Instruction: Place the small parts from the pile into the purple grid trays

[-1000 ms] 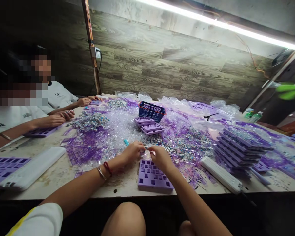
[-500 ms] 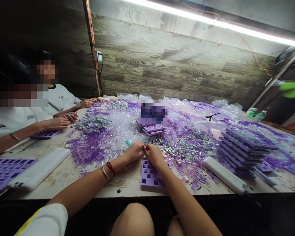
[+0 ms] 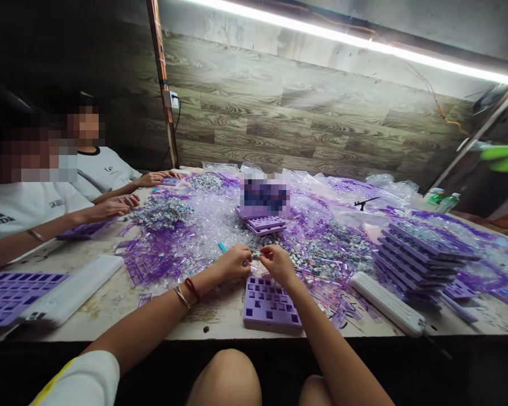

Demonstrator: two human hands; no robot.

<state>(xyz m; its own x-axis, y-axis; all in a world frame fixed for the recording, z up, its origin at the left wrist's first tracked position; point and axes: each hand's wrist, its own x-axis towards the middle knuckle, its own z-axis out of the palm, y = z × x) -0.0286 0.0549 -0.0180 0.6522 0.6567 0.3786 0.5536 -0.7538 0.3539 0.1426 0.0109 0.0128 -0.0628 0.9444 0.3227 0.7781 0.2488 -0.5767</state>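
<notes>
A purple tray with rows of square openings (image 3: 271,310), shaped like a small keyboard frame, lies flat at the table's front edge. Just beyond its top left corner is my left hand (image 3: 236,263), its fingers curled together around something too small to make out. My right hand (image 3: 278,264) hovers over the tray's far edge, thumb and forefinger slightly apart, with nothing visible between them. Small white and blue pieces (image 3: 317,256) are heaped beside and beyond my hands. A thin turquoise stick (image 3: 222,247) lies close to my left hand.
Stacked purple frames (image 3: 419,265) stand right, behind a white power strip (image 3: 389,304). Another white strip (image 3: 74,290) and a purple frame (image 3: 17,299) lie left. Clear and purple plastic pieces (image 3: 161,259) cover the middle. Two people sit left, one person's hands (image 3: 114,207) over a frame.
My hands have moved apart from touching each other, the right one shifting rightward. More of the purple tray shows between my arms. The nearer co-worker's hands have shifted slightly.
</notes>
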